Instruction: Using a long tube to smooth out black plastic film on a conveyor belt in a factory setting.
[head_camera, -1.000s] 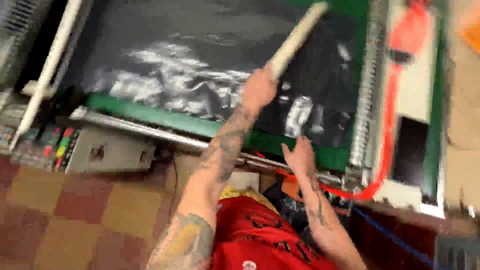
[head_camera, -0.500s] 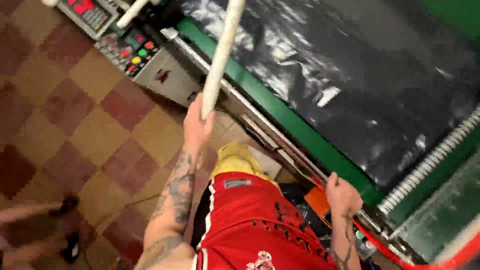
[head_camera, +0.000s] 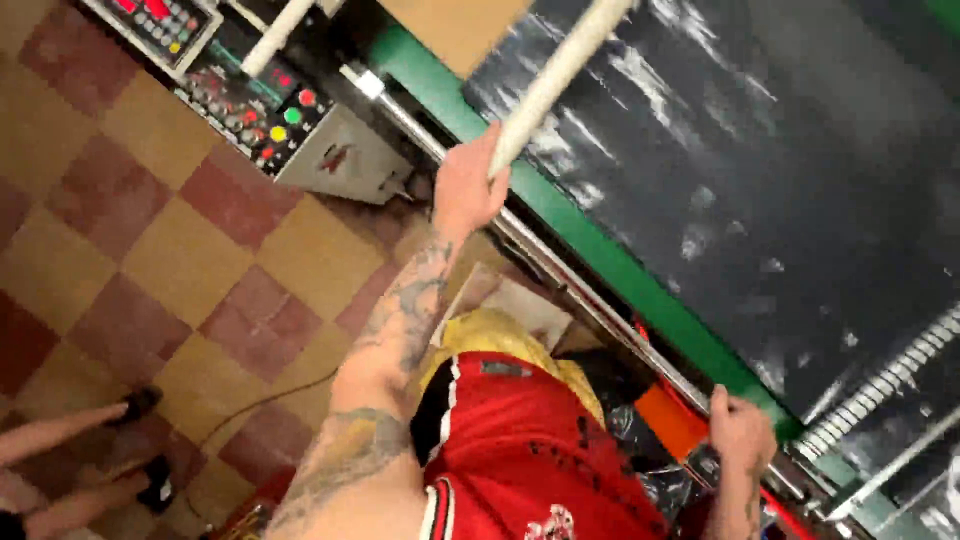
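My left hand (head_camera: 468, 186) is closed around the lower end of a long pale wooden pole (head_camera: 556, 75) that slants up across a dark, flour-streaked belt (head_camera: 760, 150) framed in green (head_camera: 600, 250). My right hand (head_camera: 742, 435) rests with curled fingers at the machine's near edge by a metal rail (head_camera: 590, 300); I cannot tell whether it grips the rail. Red shorts (head_camera: 530, 450) fill the lower middle of the view.
A control panel (head_camera: 250, 95) with coloured buttons juts out at the upper left over a red-and-tan checkered floor (head_camera: 180, 260). Another person's legs and dark shoes (head_camera: 140, 440) stand at the lower left. A second pale pole (head_camera: 275, 35) lies by the panel.
The view has swung left and down along the machine. My left hand keeps its hold on the pole, and my right hand stays at the machine's edge.
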